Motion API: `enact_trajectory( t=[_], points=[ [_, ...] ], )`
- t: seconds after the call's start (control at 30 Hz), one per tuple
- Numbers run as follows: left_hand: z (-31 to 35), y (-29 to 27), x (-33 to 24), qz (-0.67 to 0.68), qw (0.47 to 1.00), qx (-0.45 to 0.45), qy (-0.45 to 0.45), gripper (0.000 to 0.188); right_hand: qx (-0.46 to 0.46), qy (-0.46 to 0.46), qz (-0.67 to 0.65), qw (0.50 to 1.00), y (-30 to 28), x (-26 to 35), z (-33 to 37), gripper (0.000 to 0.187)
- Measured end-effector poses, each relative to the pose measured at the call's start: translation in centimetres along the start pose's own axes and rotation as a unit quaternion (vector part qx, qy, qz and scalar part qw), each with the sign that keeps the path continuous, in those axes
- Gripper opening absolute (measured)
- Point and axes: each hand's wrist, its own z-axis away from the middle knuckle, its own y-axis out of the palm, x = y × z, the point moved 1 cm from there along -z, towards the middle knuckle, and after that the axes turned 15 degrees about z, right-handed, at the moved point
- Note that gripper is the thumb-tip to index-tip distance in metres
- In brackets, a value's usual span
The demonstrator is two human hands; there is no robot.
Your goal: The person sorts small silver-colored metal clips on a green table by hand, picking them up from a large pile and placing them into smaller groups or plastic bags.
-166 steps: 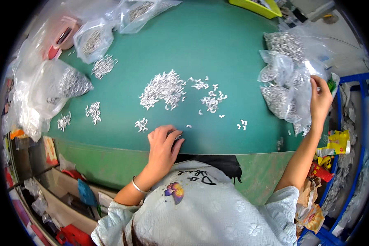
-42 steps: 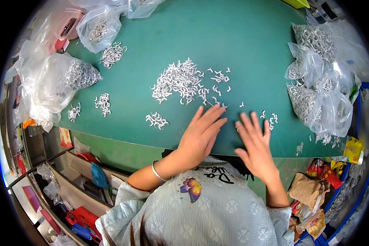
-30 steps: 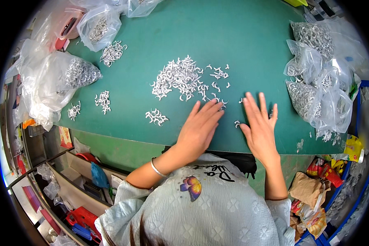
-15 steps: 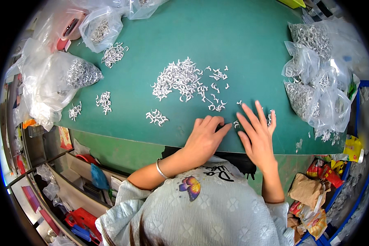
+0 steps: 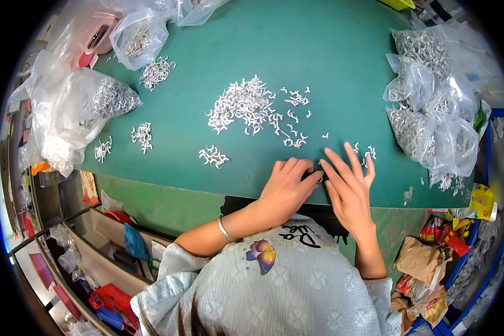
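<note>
Both hands flat on the green bench mat (image 5: 330, 50), palms down. Left hand (image 5: 285, 187) has fingers together; right hand (image 5: 350, 187) fingers spread; fingertips meet at a few small curved white hooks (image 5: 319, 163), whether any is pinched is hidden. Main hook pile (image 5: 243, 106) lies at 11 o'clock from the hands, a small cluster (image 5: 214, 157) at 9. Crinkled clear bags of hooks (image 5: 431, 117) at 2 o'clock, more bags (image 5: 95, 101) at 10. Shelving under the bench edge is blurred.
</note>
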Motion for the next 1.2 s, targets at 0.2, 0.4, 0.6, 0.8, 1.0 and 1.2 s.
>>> enact_trajectory(
  t=[0.2,0.4,0.6,0.8,1.0,1.2],
  points=[
    [0.5,0.3,0.5,0.004,0.999,0.003,-0.034,0.029,0.108,0.074,0.091,0.987,-0.7,-0.8,2.3,0.076],
    [0.4,-1.5,0.4,-0.044,0.995,-0.058,-0.067,0.03,0.057,0.019,0.084,0.995,0.4,0.3,-1.9,0.078],
    [3.3,-4.1,0.9,-0.099,0.982,-0.103,-0.123,0.032,0.09,0.102,0.191,0.972,0.6,-2.2,0.5,0.072],
    [3.9,-5.4,1.0,-0.142,0.969,-0.126,-0.158,0.037,0.067,0.035,0.056,0.996,0.0,0.4,-2.2,0.071],
    [4.6,-5.7,1.1,-0.137,0.967,-0.125,-0.174,0.04,0.111,-0.033,0.054,0.992,1.8,3.0,-3.4,0.075],
    [4.2,-4.8,0.5,-0.039,0.99,-0.077,-0.114,0.036,0.146,-0.031,0.019,0.989,0.9,3.3,-1.4,0.079]
  ],
)
